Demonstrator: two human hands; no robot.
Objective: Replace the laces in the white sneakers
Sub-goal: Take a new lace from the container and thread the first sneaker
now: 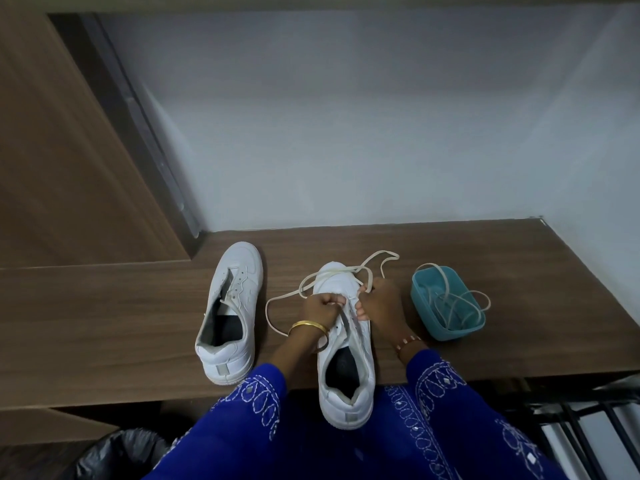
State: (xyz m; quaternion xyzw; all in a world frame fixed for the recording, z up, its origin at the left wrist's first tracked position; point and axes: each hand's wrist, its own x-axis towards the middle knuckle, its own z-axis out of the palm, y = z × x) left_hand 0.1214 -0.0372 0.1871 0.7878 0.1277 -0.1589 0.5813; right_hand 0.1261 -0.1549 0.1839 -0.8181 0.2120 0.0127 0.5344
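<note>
White sneakers (229,310), two; one tub (446,306)

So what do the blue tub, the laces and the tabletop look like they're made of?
The blue tub looks like matte moulded plastic: even colour, rounded corners. The lace looks like flat woven fabric, limp and looping. The tabletop shows brown wood grain with a dull sheen, likely laminate, though real wood can't be excluded.

Dim corner nook w/ dark wood-grain counter (104,323) against plain white wall (346,133).
Tall brown wood-laminate panel (52,150) at left; black bin bag (117,455) below counter edge, dark metal rack (588,431) at lower right.
</note>
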